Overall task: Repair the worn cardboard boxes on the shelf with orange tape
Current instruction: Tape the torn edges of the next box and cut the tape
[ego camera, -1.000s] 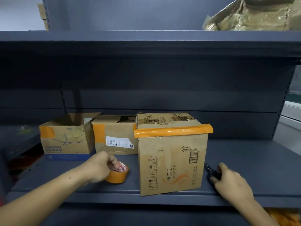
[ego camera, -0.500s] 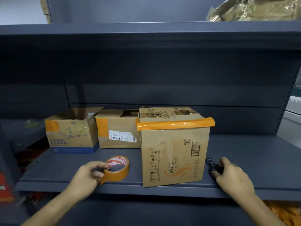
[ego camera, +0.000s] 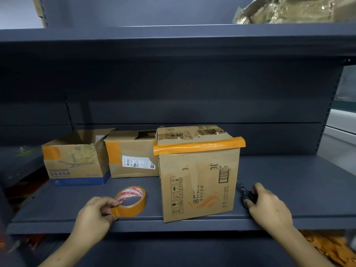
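- Left hand [ego camera: 92, 214]: fingers and thumb curled round the near rim of the tape roll [ego camera: 132, 201], pinching it; roll tilted, far edge raised, resting near the front edge of the shelf [ego camera: 289, 180].
- Right hand [ego camera: 269, 207]: fingers curled over a dark tool [ego camera: 245, 191] lying on the shelf just right of the front box (scissors perhaps, too dark to tell), the tool's tip reaching toward the box's lower right corner.
- Boxes, three on this shelf:
  - front box [ego camera: 198, 182], tallest and nearest, standing between the two hands, with a long strip of orange tape [ego camera: 198, 146] along its top front edge, the right end sticking out past the corner;
  - middle box [ego camera: 133, 157], behind and left of the front box and touching it, top flap torn, orange patch on its left front, white label [ego camera: 137, 163] beside the patch;
  - left box [ego camera: 75, 162], top open, orange patch at its upper left corner, crinkled clear tape across the front, blue band along the bottom, just beside the middle box.
- Tape rolls: one.
- Crumpled box [ego camera: 292, 9], one more, on the shelf above at upper right (only partly in view).
- Orange heap [ego camera: 325, 247] below the shelf at lower right, blurred.
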Tool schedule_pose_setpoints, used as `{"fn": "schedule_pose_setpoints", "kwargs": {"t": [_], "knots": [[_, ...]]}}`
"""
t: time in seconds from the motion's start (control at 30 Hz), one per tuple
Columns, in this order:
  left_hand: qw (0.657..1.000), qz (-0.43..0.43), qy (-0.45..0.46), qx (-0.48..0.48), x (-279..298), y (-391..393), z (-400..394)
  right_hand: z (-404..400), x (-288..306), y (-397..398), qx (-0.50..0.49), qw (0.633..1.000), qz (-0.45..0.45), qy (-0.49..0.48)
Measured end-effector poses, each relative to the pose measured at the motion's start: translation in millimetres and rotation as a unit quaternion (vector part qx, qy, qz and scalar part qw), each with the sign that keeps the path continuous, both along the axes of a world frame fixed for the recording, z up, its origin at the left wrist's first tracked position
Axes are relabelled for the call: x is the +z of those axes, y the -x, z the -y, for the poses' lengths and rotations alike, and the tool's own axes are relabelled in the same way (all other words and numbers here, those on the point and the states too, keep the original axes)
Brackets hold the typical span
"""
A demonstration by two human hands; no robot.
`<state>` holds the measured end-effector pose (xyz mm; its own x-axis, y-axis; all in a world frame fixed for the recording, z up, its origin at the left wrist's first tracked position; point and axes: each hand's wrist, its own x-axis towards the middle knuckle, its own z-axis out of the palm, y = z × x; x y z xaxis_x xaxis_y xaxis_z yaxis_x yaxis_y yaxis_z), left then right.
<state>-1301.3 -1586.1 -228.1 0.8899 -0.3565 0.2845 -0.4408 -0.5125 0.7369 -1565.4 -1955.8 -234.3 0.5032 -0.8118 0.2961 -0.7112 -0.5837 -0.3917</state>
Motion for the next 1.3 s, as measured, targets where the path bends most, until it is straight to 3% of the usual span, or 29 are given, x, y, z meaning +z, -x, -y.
{"fn": "schedule_pose_setpoints", "kwargs": {"t": [0.37,0.6,0.73,0.93,1.13,1.3], "knots": [[0.986,-0.113,0.116,0.044,-4,-19,-1,-1,4,3,0.016,1.0,0.003,0.0],[0.98,-0.144,0.11,0.084,-8,-33,-7,5,13,0,0.021,0.998,-0.051,-0.004],[0.985,-0.119,0.082,0.098,-9,-40,-12,6,18,-2,0.019,0.998,-0.061,-0.017],[0.994,-0.048,-0.045,0.091,-5,-51,-11,3,19,-1,0.016,0.997,-0.07,-0.018],[0.995,-0.059,-0.026,0.076,-5,-53,-7,4,30,-5,0.017,0.992,-0.123,-0.015],[0.994,-0.036,0.045,0.094,13,-52,-11,4,35,-6,0.02,0.988,-0.152,-0.009]]}}
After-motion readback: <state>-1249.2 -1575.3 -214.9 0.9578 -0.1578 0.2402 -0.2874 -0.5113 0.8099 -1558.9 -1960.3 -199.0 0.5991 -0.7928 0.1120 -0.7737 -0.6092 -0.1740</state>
